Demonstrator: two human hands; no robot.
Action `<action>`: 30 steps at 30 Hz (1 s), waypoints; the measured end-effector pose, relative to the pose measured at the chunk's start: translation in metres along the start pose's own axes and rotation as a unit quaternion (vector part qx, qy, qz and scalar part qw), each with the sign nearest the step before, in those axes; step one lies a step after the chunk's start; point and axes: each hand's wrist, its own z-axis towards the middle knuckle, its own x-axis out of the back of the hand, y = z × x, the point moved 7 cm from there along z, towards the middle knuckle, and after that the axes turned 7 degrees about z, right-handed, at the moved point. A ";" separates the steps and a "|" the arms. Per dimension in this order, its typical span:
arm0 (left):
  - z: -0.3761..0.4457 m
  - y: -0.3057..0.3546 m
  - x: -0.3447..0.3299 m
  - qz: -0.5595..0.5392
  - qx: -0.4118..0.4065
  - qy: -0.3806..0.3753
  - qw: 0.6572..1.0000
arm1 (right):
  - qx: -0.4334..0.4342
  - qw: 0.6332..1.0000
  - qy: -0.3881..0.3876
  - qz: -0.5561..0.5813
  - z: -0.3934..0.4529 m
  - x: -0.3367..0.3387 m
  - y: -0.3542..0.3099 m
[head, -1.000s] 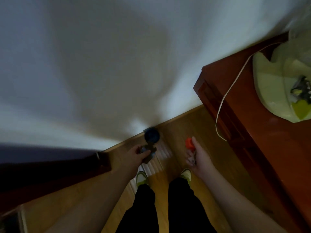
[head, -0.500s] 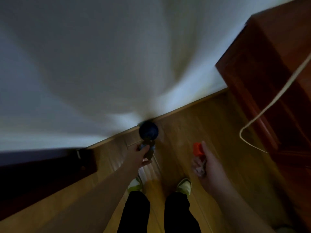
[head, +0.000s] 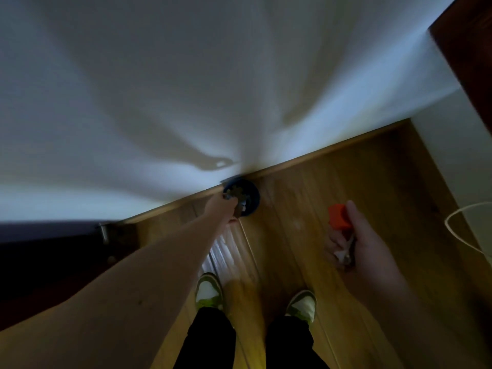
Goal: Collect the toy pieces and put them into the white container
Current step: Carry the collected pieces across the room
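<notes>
Your left hand [head: 222, 209] gripping grey toy [head: 237, 202] over blue dish [head: 251, 194], frame centre; right hand [head: 356, 241] clutching orange block [head: 337, 216], small pieces [head: 343, 253].

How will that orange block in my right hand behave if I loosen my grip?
The orange block looks stiff and boxy, so it probably won't roll. It seems light, since the right hand pins it with just the thumb. Other small pieces share that hand, so it could slip.

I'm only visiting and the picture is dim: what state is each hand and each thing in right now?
left hand: stretched out, gripping small grey toy pieces
blue round object: on the floor by the wall
right hand: curled round an orange toy piece and small pale bits
white cord: hanging loose
</notes>
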 end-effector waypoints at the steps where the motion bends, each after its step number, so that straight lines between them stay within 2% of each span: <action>1: 0.006 0.003 -0.001 0.018 -0.007 0.001 1.000 | 0.005 1.000 -0.006 0.000 0.002 0.001 -0.001; 4: 0.019 0.011 -0.003 0.051 -0.026 0.011 0.998 | 0.014 1.000 -0.004 -0.015 0.005 0.011 -0.005; 10: 0.036 0.016 -0.010 0.063 -0.028 0.012 0.998 | 0.024 0.999 0.011 0.032 0.019 0.019 -0.006; 15: 0.040 0.009 0.005 0.055 -0.025 0.024 0.998 | 0.032 0.999 0.006 0.019 0.022 0.017 -0.002; 23: -0.021 0.018 0.015 0.136 -0.074 -0.012 0.988 | 0.009 0.999 -0.007 0.040 -0.017 -0.006 -0.001; 25: -0.048 0.033 0.019 0.193 -0.116 -0.021 0.974 | 0.001 0.999 -0.013 0.041 -0.035 -0.015 -0.006; 28: -0.090 0.059 0.032 0.388 -0.163 0.022 0.907 | -0.002 0.999 -0.023 0.047 -0.066 -0.034 -0.022; 29: -0.105 0.067 0.035 0.425 -0.182 0.032 0.886 | -0.002 0.998 -0.020 0.052 -0.077 -0.039 -0.028; 30: -0.122 0.073 0.036 0.418 -0.194 0.029 0.887 | 0.001 0.998 -0.019 0.059 -0.089 -0.042 -0.035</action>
